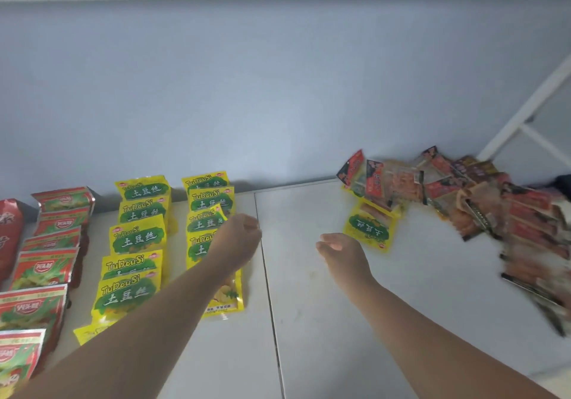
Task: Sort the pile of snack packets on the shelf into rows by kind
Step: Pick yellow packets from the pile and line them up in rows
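Hands [244,238] [336,252] empty above shelf [309,306], pile [463,194] rt.

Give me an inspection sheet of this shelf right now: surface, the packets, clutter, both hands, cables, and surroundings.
Surface: white shelf, a seam between two panels running front to back.
Job's things: two rows of yellow-green packets; a red-green row to their left; an unsorted pile at the right rear; one stray yellow packet lying turned around at the pile's near edge.
Clutter: a dark red bag at the far left edge.
Grippers: left hand over the second yellow row, fingers curled, holding nothing that shows; right hand empty, short of the stray packet.
Cables: nothing seen.
Surroundings: pale blue back wall; white frame bars at right.
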### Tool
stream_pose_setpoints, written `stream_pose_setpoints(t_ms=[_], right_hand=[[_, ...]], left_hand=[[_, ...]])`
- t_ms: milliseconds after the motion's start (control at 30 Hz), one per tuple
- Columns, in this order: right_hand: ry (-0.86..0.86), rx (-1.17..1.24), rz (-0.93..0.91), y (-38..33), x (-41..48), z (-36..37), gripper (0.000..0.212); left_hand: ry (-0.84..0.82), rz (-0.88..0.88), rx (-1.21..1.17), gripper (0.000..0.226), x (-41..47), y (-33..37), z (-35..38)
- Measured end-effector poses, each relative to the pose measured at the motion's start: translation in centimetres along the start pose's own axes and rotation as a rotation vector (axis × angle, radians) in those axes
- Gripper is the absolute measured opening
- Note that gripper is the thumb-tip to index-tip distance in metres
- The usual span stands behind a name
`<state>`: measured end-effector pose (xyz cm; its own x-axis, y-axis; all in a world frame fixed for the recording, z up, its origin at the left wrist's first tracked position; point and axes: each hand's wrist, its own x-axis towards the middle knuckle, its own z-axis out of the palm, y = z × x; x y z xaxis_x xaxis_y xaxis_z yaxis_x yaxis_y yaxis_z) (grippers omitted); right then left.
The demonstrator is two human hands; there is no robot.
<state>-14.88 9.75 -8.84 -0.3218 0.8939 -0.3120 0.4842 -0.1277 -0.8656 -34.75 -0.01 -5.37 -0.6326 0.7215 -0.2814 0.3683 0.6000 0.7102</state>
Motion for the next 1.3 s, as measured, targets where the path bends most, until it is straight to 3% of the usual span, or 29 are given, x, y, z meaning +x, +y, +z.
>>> stream_pose_setpoints(t_ms=[100, 333, 567, 667, 767, 900, 967, 1067, 1167, 1300], right_hand=[[0.065, 0.014, 0.038, 2.0, 0.7, -4.6, 0.025], [0.11, 0.038, 0.133, 6.5, 3.7, -13.9, 0.025], [0.018, 0.085, 0.154, 8.5, 8.9, -18.7, 0.029], [-0.011, 0.088, 0.158, 8.1, 11.2, -19.3, 0.032], [-0.027, 0.035, 0.172, 7.2, 13.5, -18.9, 0.007], [-0.083, 0.004, 0.192, 6.4, 15.8, -18.0, 0.019], [-0.061, 0.02, 0.21, 5.9, 16.2, -18.0, 0.036], [-0.046, 0.085, 0.251, 5.5, 17.0, -18.1, 0.017], [-0.08, 0.165, 0.334, 5.3, 17.8, -18.4, 0.012], [-0.187, 0.282, 0.425, 5.1, 17.7, -19.2, 0.009]], left_hand=[[-0.087, -0.003, -0.03, 0.018, -0.2, 3.1, 4.0], [-0.211, -0.072, -0.035, 0.048, 0.3, 9.6, 12.5], [-0.194, -0.14, -0.031, 0.07, 2.2, 14.1, 18.5], [-0.142, -0.208, -0.116, 0.069, 2.9, 15.1, 19.9], [-0.117, -0.305, -0.191, 0.061, 3.6, 15.8, 20.8], [-0.168, -0.363, -0.266, 0.03, 4.4, 16.9, 21.6], [-0.177, -0.393, -0.326, 0.028, 4.8, 17.3, 21.8], [-0.201, -0.453, -0.44, 0.03, 5.4, 17.1, 22.0], [-0.233, -0.5, -0.513, 0.022, 5.9, 17.0, 22.1], [-0.23, -0.513, -0.545, 0.035, 6.1, 17.0, 21.8]])
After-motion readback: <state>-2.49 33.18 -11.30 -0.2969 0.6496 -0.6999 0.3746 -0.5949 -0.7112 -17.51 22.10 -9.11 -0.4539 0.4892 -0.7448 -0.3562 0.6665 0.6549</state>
